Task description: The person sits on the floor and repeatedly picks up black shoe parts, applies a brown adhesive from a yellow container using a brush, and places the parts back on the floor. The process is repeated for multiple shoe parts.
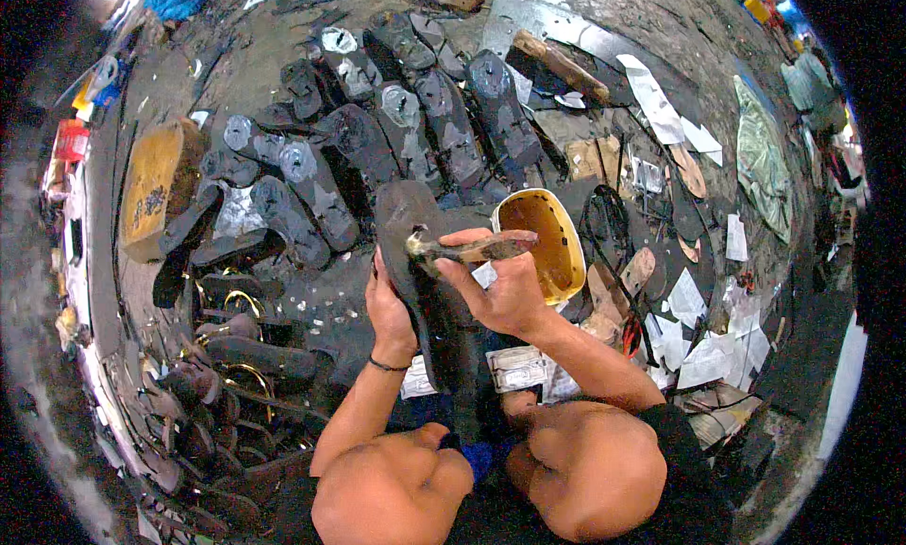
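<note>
On L, dark flat shoe soles w/ grey patches (310, 177) are laid close together; they could be marked by drips. Mid-view, a long dark flat sole (404, 208) is gripped along its edge by the L hand (390, 311); if held loosely, it could tilt. A brown-handled brush (491, 247), bristles against it, is pinched by the R hand (511, 295). The open yellowish plastic tub (575, 251), nr R wrist, could be knocked.

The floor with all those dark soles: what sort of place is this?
Probably a shoemaking or sandal workshop: rows of dark soles lie on the floor, an amber-stained tub sits nearby, and the right hand holds a brush at another sole.
</note>
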A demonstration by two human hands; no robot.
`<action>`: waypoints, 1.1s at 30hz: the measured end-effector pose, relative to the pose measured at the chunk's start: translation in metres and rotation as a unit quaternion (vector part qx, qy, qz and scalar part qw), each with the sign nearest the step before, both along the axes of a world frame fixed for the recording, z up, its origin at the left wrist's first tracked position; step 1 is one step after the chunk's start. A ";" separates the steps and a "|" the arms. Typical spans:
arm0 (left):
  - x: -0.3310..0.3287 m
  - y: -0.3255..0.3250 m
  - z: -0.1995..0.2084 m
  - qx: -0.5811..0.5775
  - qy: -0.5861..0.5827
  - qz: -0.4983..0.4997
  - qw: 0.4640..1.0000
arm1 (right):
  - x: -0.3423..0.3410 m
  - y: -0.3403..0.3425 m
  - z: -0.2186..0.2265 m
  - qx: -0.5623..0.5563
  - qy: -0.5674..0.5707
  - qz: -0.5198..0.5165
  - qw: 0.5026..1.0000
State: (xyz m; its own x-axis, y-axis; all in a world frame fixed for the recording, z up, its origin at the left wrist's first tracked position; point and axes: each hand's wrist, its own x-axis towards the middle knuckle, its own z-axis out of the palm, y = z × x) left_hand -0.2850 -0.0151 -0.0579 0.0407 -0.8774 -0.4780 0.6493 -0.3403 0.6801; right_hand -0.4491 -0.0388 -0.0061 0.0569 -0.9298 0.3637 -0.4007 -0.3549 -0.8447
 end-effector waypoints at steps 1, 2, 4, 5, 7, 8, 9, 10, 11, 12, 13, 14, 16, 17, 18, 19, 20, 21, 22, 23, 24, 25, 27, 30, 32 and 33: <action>-0.007 0.003 0.006 0.004 -0.031 0.003 0.999 | 0.003 0.001 0.000 -0.009 0.008 -0.003 1.000; -0.016 0.008 0.010 0.009 -0.062 0.006 0.998 | 0.000 -0.010 -0.003 0.017 -0.025 -0.041 0.999; -0.015 0.013 0.010 0.003 -0.092 0.028 0.995 | 0.006 -0.033 -0.011 0.044 -0.064 -0.129 0.989; -0.011 0.012 0.002 -0.010 -0.083 0.040 0.996 | 0.008 -0.019 -0.026 0.080 -0.037 -0.142 0.986; 0.008 0.003 -0.011 -0.043 -0.077 0.078 0.993 | 0.028 0.014 -0.038 0.231 -0.270 -0.057 0.933; 0.024 0.008 -0.011 0.030 -0.114 -0.015 0.993 | 0.022 0.019 -0.028 0.365 -0.314 0.020 0.876; 0.047 0.023 -0.029 0.089 -0.132 -0.100 0.982 | 0.026 0.021 -0.015 0.455 -0.413 0.067 0.786; 0.047 0.038 -0.016 0.179 0.021 -0.097 0.979 | 0.014 0.016 -0.012 0.421 -0.427 0.027 0.800; 0.052 0.056 -0.013 0.191 0.077 -0.110 0.972 | -0.001 0.008 -0.012 0.382 -0.438 -0.017 0.814; 0.061 0.088 -0.026 0.140 0.108 -0.110 0.978 | -0.016 -0.004 -0.014 0.366 -0.469 -0.025 0.803; 0.064 0.110 -0.020 0.160 0.161 -0.109 0.968 | -0.025 -0.011 -0.021 0.360 -0.496 -0.040 0.789; 0.063 0.117 -0.009 0.189 0.203 -0.119 0.953 | -0.029 -0.009 -0.018 0.371 -0.501 -0.032 0.781; 0.066 0.127 0.008 0.228 0.265 -0.125 0.929 | -0.016 -0.007 -0.013 0.409 -0.516 -0.010 0.753; 0.067 0.126 0.013 0.236 0.280 -0.130 0.921 | -0.010 -0.005 -0.010 0.427 -0.523 0.000 0.737; 0.067 0.119 0.014 0.227 0.276 -0.132 0.925 | -0.007 -0.004 -0.011 0.437 -0.526 -0.014 0.730; 0.069 0.111 0.017 0.208 0.256 -0.128 0.935 | 0.001 -0.004 -0.008 0.437 -0.515 -0.003 0.737; 0.069 0.098 0.017 0.180 0.221 -0.115 0.952 | 0.007 -0.004 -0.003 0.438 -0.503 0.007 0.745; 0.063 0.076 0.018 0.139 0.184 -0.094 0.968 | 0.012 -0.001 0.000 0.440 -0.490 0.011 0.753; 0.053 0.053 0.013 0.102 0.151 -0.079 0.980 | 0.014 0.001 -0.012 0.432 -0.422 -0.013 0.797; 0.044 0.028 0.011 0.079 0.121 -0.046 0.989 | 0.022 0.003 -0.030 0.381 -0.315 0.018 0.869; 0.039 0.007 0.007 0.054 0.093 -0.013 0.994 | 0.036 0.014 -0.027 0.325 -0.249 0.024 0.912; 0.042 -0.004 0.011 0.039 0.099 -0.007 0.994 | 0.048 0.021 -0.015 0.262 -0.185 0.031 0.947; 0.043 -0.022 0.022 0.006 0.116 0.001 0.993 | 0.042 0.012 0.003 0.198 -0.088 0.011 0.976; 0.020 -0.023 0.043 0.011 0.095 0.047 0.994 | 0.017 -0.023 0.000 0.230 -0.067 -0.065 0.969; 0.023 -0.026 0.017 0.010 0.137 0.037 0.990 | 0.040 -0.009 -0.002 0.235 -0.187 0.031 0.953; 0.029 -0.023 0.020 0.028 0.138 -0.015 0.990 | 0.048 0.007 0.007 0.248 -0.244 0.074 0.934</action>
State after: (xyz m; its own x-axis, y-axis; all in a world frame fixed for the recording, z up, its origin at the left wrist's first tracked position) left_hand -0.2556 -0.0380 -0.0380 -0.1246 -0.8477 -0.5156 0.7966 -0.3953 0.4573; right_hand -0.4013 -0.0321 0.0010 0.1388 -0.9858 -0.0945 0.0981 0.1087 -0.9892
